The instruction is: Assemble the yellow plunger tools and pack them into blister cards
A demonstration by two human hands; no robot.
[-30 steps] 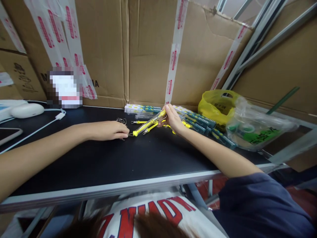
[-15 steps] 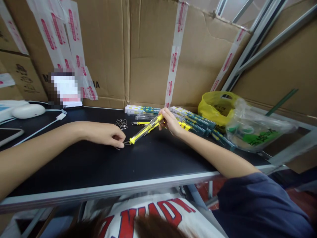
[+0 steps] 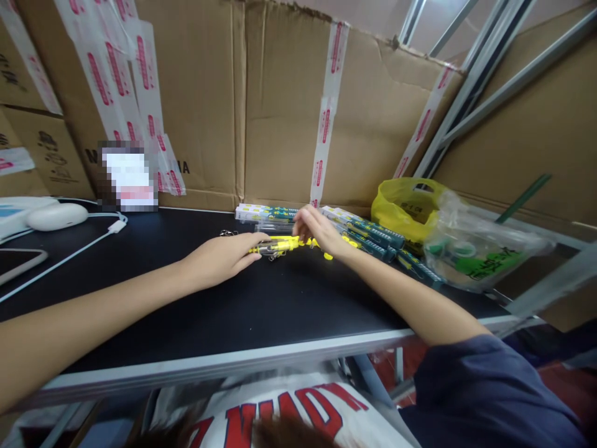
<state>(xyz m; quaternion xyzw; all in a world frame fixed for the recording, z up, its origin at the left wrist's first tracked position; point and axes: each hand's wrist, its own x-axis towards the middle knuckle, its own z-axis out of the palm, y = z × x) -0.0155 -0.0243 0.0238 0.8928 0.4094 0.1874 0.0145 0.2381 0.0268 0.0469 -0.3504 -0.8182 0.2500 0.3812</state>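
Yellow clear-tubed spring scales [image 3: 282,244] lie together on the black tabletop between my two hands. My left hand [image 3: 233,254] reaches in from the left, its fingers and thumb closed around the hook end of a scale. My right hand [image 3: 323,231] is bent over the right end of the same group. Its curled fingertips are blurred and partly hidden, so I cannot make out whether they grip anything. A small heap of wire hooks [image 3: 228,233] shows just behind my left hand, mostly covered by it.
Printed narrow boxes [image 3: 364,227] lie along the back, clear tubes [image 3: 275,228] before them. At the right are a yellow plastic bag [image 3: 405,208] and a clear bag [image 3: 480,264]. A phone [image 3: 21,264], white cable [image 3: 69,264] and white device [image 3: 56,216] occupy the left. Cardboard [image 3: 275,112] stands behind.
The spring scale, tilted up between both hands before, is now down level among the others. My left hand has moved right and away from me, and the hands are closer together.
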